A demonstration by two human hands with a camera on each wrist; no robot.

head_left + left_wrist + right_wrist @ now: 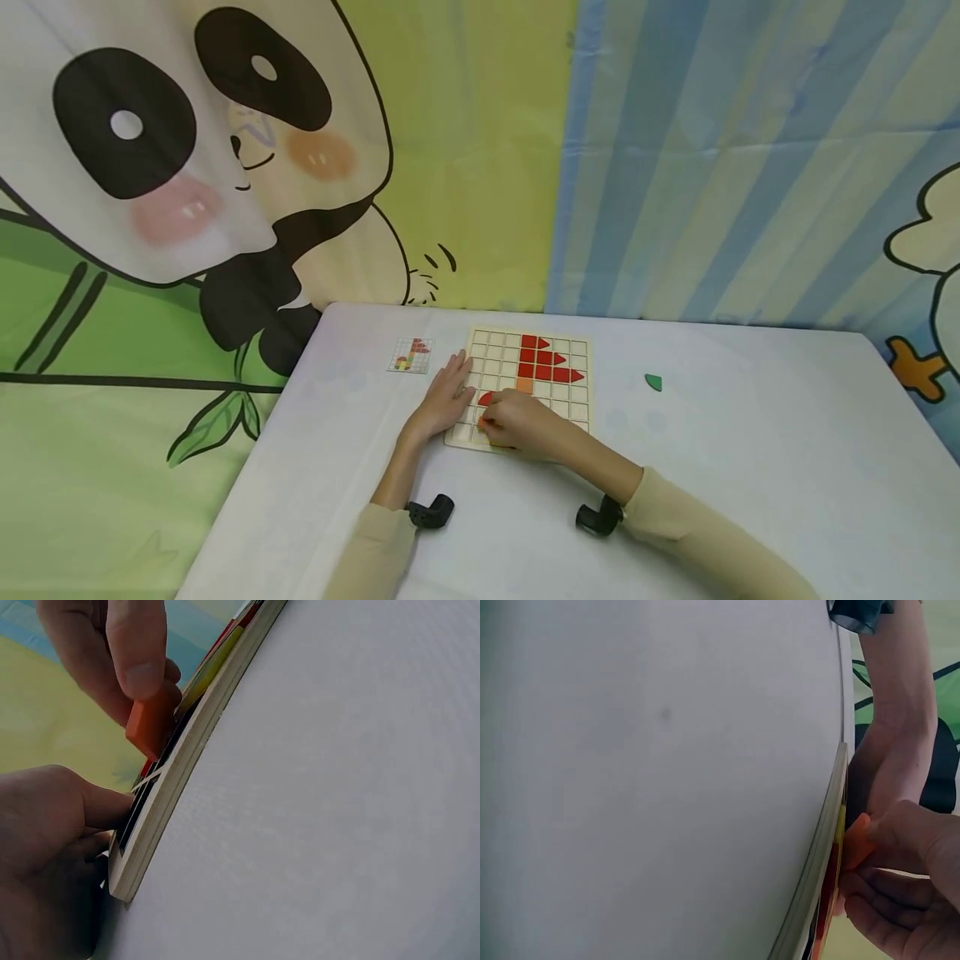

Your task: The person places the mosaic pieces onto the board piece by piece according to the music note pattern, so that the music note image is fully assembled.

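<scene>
A wooden grid board [491,354] lies on the table, with red square and pointed pieces [543,356] in its upper rows and an orange square [524,385] below them. My left hand [444,402] rests along the board's left edge, fingers extended. Over the lower left cells, my right hand [525,423] pinches an orange block [151,724] between thumb and fingers, tilted against the grid. Just above those fingertips sits a curved red piece [486,398]. A yellow piece [214,667] shows in the board in the left wrist view. My right hand covers part of the lower rows.
A small pattern card [410,355] lies left of the board. Off to the right, a green quarter-round piece [654,382] lies alone on the white table [750,433]. A printed panda curtain [480,167] hangs behind the table.
</scene>
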